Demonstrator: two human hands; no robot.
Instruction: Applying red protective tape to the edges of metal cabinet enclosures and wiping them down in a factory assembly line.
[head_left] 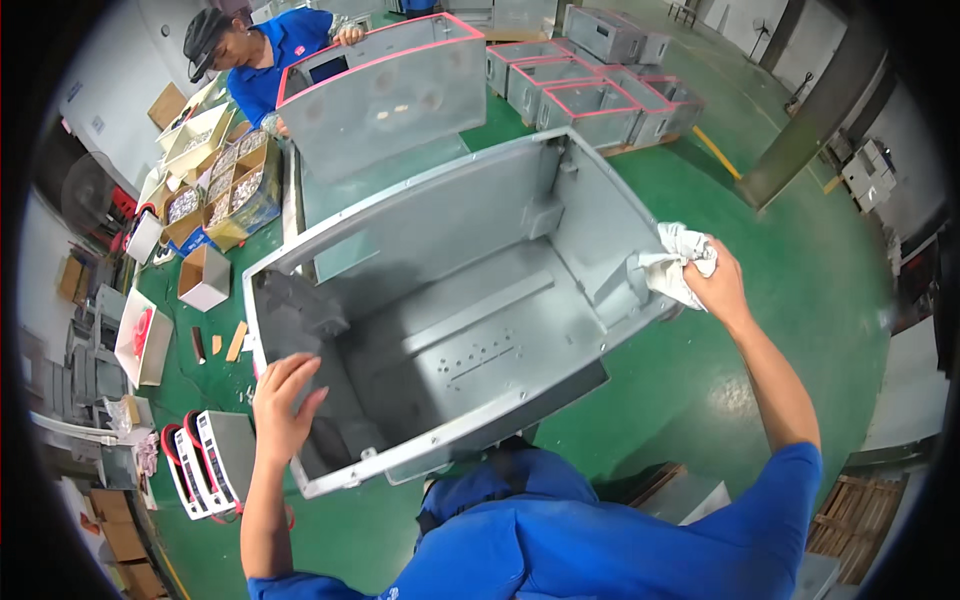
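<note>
A large grey metal enclosure (455, 290) lies with its open side up in front of me, its flanged rim dotted with small holes. At the far right corner my right hand (718, 285) is closed on a crumpled white cloth (682, 262), which presses against the rim. My left hand (285, 405) is at the left edge of the rim, fingers spread and thumb apart, with nothing in it. Whether its fingertips touch the metal I cannot tell. Inside the enclosure, a flat strip and rows of small holes show on the floor.
A co-worker (270, 60) in blue holds another grey enclosure (390, 95) edged in pink. Several similar enclosures (590, 100) stand behind on the green floor. To the left are parts boxes (235, 195), an open carton (204, 277), a white bin (145, 340) and white devices (215, 465). A pillar (820, 115) rises at right.
</note>
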